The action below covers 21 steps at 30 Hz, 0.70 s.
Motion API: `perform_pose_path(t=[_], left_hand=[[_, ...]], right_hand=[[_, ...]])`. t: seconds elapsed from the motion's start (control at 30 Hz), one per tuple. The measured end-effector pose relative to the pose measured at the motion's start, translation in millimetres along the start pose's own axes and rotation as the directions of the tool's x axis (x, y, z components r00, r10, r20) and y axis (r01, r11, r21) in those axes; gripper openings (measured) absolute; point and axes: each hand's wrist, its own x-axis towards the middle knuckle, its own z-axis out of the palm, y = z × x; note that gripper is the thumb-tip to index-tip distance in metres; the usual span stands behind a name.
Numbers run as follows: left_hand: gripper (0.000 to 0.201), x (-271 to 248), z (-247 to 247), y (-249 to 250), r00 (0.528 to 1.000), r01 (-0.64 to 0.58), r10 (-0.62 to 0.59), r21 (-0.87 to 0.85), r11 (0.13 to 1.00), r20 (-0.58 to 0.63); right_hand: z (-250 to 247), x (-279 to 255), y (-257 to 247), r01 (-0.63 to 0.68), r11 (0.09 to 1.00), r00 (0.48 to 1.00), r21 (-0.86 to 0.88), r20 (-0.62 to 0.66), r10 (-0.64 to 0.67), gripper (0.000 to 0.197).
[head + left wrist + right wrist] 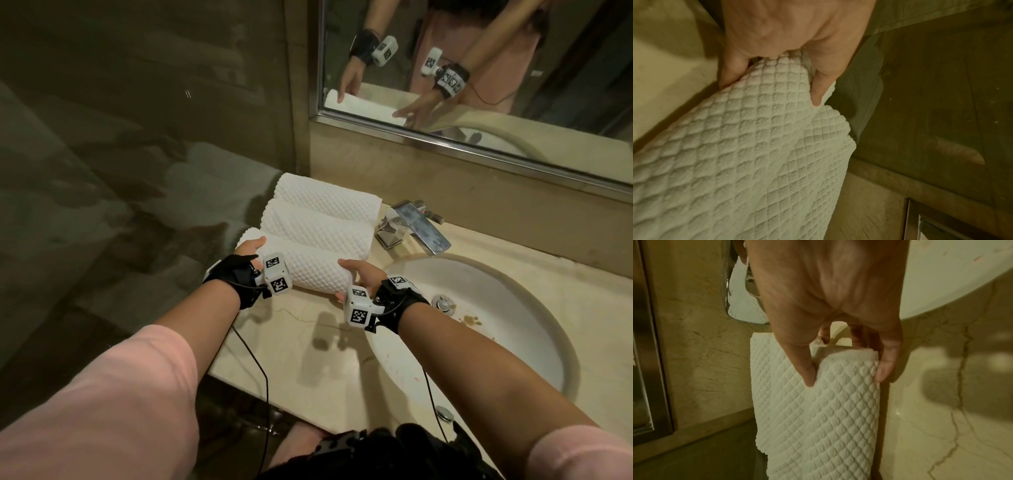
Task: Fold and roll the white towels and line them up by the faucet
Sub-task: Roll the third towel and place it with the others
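Note:
Three rolled white quilted towels lie side by side on the beige counter left of the chrome faucet (412,228). The far roll (329,195) and the middle roll (318,228) lie against each other. The nearest roll (308,269) is held at both ends. My left hand (248,248) grips its left end (756,129), thumb and fingers curled round the roll. My right hand (363,275) grips its right end (828,394), thumb on top and fingers round the side. The nearest roll touches the middle one.
A white oval sink (479,308) with a drain sits right of the towels. A mirror (479,68) hangs above the backsplash. The counter's left edge (236,325) drops to a dark floor. Bare counter (301,349) lies in front of the rolls.

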Motion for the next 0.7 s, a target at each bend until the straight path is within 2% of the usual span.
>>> perform_pose_path(t=[0.1, 0.2, 0.3, 0.33, 0.43, 0.5, 0.57, 0.7], left_hand=[[0.060, 6.9, 3.1, 4.4, 1.000, -0.007, 0.007, -0.008, 1.000, -0.012], [0.067, 11.3, 5.4, 7.4, 0.999, 0.009, -0.007, 0.027, 1.000, -0.044], [0.034, 2.7, 15.6, 12.7, 0.999, 0.011, -0.010, 0.034, 0.999, -0.032], [0.029, 4.4, 19.1, 13.7, 0.999, 0.016, -0.014, 0.038, 0.999, -0.038], [0.036, 3.2, 26.8, 18.9, 0.999, 0.024, -0.022, 0.046, 0.999, -0.039], [0.051, 4.8, 28.5, 21.3, 0.999, 0.027, -0.026, 0.026, 0.999, -0.030], [0.057, 7.3, 28.9, 23.2, 0.999, 0.021, -0.020, 0.025, 0.999, -0.030], [0.054, 4.4, 33.4, 27.7, 0.999, 0.008, -0.006, 0.062, 0.998, -0.032]], right_hand=[[-2.0, 3.6, -2.5, -0.005, 1.000, 1.000, -0.013, 0.008, 0.006, 0.071], [-3.0, 7.2, -3.1, -0.003, 1.000, 1.000, -0.016, 0.009, 0.003, 0.077], [-5.8, 16.2, -4.3, 0.001, 1.000, 1.000, -0.028, -0.021, -0.002, 0.087], [-5.1, 12.8, -6.9, -0.008, 1.000, 1.000, -0.028, -0.026, 0.008, 0.085], [-2.2, 1.7, -17.9, -0.016, 0.998, 1.000, 0.058, 0.002, 0.016, 0.052], [-2.9, 6.4, -22.0, -0.018, 0.997, 1.000, 0.078, 0.014, 0.017, 0.042], [-1.2, 5.8, -25.2, -0.016, 0.996, 1.000, 0.089, 0.015, 0.015, 0.049], [0.1, 5.3, -26.8, -0.008, 0.996, 1.000, 0.093, 0.004, 0.007, 0.060]])
